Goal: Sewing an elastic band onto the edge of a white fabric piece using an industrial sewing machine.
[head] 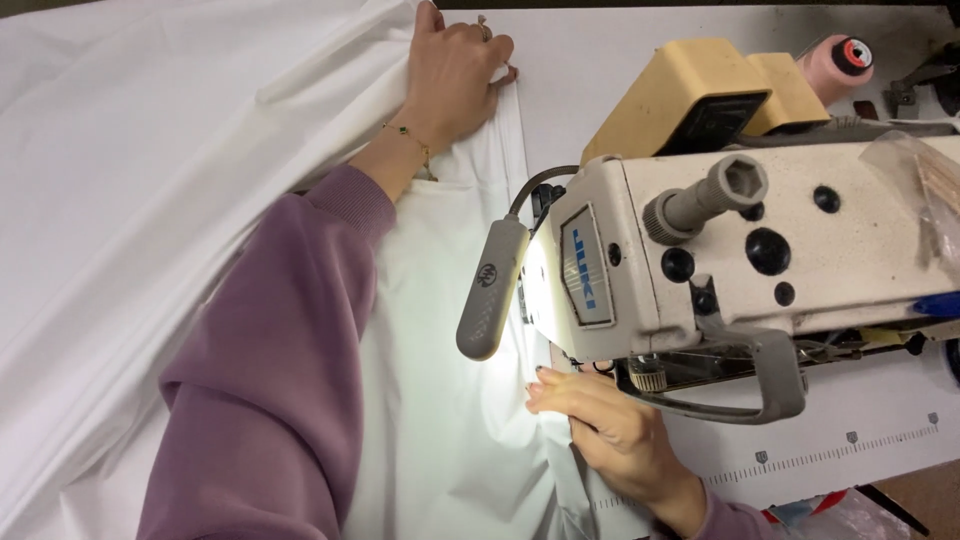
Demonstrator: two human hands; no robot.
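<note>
Fabric (440, 400), white, is lying across the bench (590, 70) with its folded edge running lengthwise from near to far, passing under the head of the industrial sewing machine (760, 250). Left hand (455, 70) is reaching far ahead, fingers curled and pressing down on the far end of the edge. Right hand (600, 425) is resting flat with fingers together, pressing the fabric just in front of the needle area, lit by the gooseneck lamp (492, 290). Pink thread cone (838, 62) is standing behind the machine.

smooth white cloth (150, 180), matt cream machine (800, 240)
</note>
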